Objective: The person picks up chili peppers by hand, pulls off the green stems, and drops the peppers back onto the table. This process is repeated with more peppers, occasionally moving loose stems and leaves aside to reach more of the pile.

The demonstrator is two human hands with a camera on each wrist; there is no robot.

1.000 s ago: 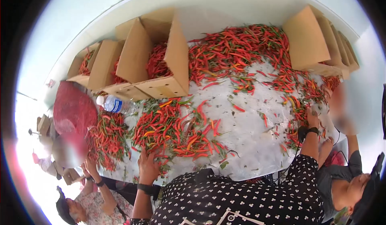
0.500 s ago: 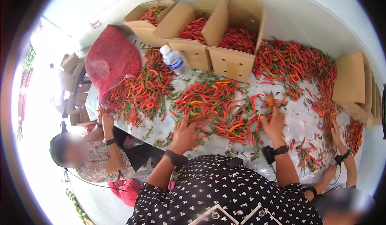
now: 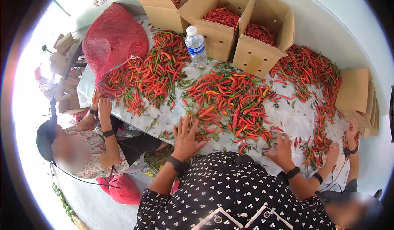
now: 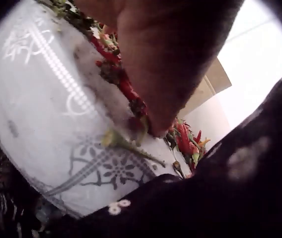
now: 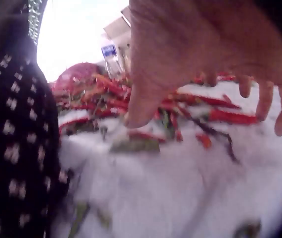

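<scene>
Red chillies with some green and orange ones lie in a central pile (image 3: 230,102) on the pale table. My left hand (image 3: 186,139), fingers spread, is at the pile's lower left edge; in the left wrist view the hand (image 4: 161,54) is beside chillies and a green stem (image 4: 131,148). At the lower right edge of the pile is my right hand (image 3: 283,151), fingers apart and slightly bent. The right wrist view shows that hand (image 5: 205,44) over the table, nothing in its fingers, with chillies (image 5: 230,116) beyond the thumb.
Cardboard boxes with chillies (image 3: 256,55) line the back, beside a water bottle (image 3: 196,48). A red mesh sack (image 3: 115,39) lies at the back left. More chillies (image 3: 314,72) and boxes (image 3: 355,90) are on the right. One person (image 3: 90,148) sits left, another (image 3: 349,207) right.
The head view has turned from the right toward the left. My right hand has come back from the far right chillies to the central pile's near edge; chillies there lie closer together.
</scene>
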